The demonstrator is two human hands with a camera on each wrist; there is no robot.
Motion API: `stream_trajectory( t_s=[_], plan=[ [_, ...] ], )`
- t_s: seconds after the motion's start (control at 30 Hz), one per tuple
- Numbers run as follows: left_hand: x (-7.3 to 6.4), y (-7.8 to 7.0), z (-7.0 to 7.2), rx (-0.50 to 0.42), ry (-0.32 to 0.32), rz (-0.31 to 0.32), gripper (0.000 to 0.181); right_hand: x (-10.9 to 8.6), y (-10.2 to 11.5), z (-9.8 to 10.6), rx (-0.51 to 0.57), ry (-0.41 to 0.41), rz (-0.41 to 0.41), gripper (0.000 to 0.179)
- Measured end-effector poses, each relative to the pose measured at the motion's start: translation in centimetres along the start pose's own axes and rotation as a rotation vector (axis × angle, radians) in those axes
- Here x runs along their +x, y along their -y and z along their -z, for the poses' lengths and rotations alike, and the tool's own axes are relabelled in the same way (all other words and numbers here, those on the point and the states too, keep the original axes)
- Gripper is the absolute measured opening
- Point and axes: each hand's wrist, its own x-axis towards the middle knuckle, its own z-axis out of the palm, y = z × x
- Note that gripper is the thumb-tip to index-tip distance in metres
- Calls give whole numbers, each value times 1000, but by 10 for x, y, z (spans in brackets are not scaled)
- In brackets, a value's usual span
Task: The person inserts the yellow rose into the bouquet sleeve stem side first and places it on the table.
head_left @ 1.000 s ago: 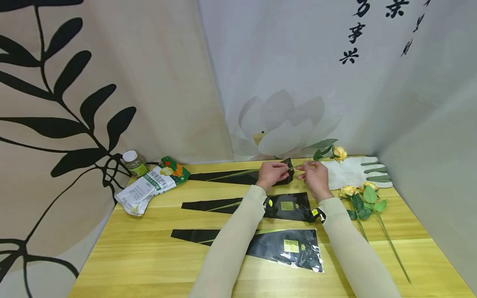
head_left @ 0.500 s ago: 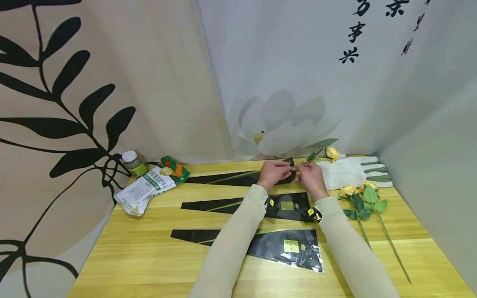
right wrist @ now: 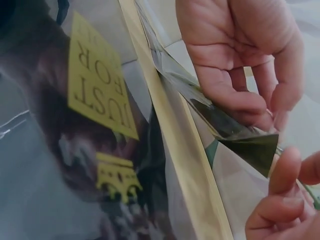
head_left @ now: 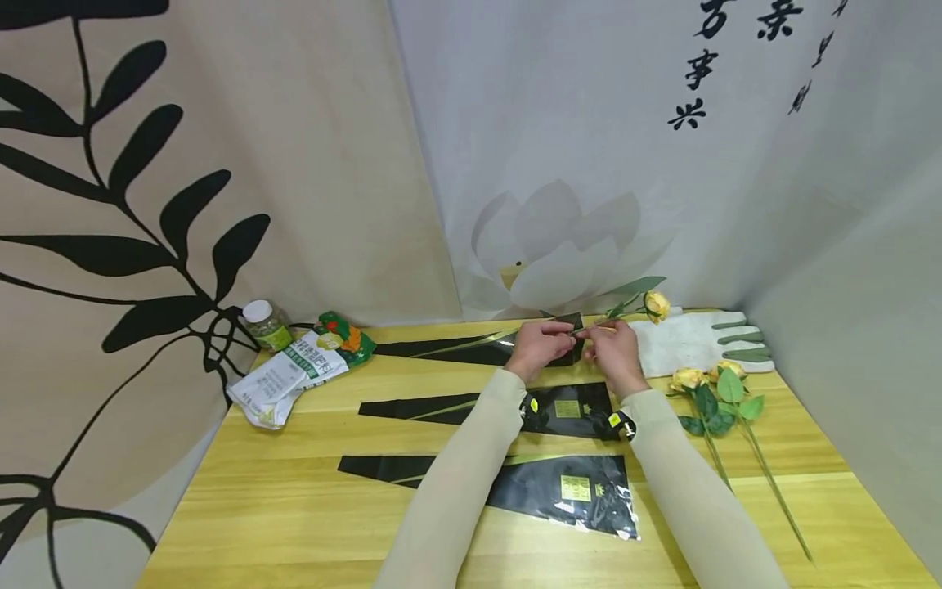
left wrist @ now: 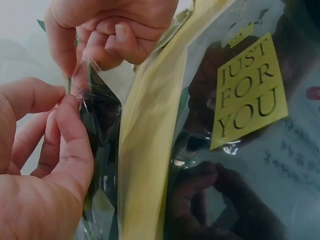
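Note:
At the table's back, my left hand (head_left: 540, 348) pinches the mouth of a black flower sleeve (head_left: 478, 357) with a gold stripe. Beside it, my right hand (head_left: 616, 353) grips the stem of a yellow rose (head_left: 657, 306) between thumb and fingers. The bloom points right, and the stem's lower end is hidden at the sleeve's mouth. Both hands' fingertips come close together there; in the right wrist view, a folded dark sleeve corner (right wrist: 255, 150) shows between them. Nearer in the left wrist view is a sleeve with a gold "JUST FOR YOU" label (left wrist: 249, 90).
Two more black sleeves, a middle one (head_left: 589, 409) and a front one (head_left: 545, 491), lie under my forearms. Yellow roses (head_left: 688, 379) with stems lie at right, near white-and-green gloves (head_left: 673, 339). A lidded jar (head_left: 266, 325) and a printed pouch (head_left: 294, 372) sit at back left.
My right hand has moved slightly left with the rose, bringing its stem closer to the sleeve's mouth. The left hand stays at the sleeve with little movement.

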Motion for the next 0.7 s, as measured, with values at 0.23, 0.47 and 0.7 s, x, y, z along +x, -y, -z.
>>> stream_trajectory(
  t_s=[0.23,0.47,0.7],
  plan=[
    [-1,3,0,-97,-2,-7,26,-2,1,2,34,-61,0,28],
    [0,3,1,-133,-9,-14,30,-2,0,2,-40,-57,18,32],
    [0,3,1,-141,-18,-11,30,-1,1,1,-94,-29,31,40]
  ],
)
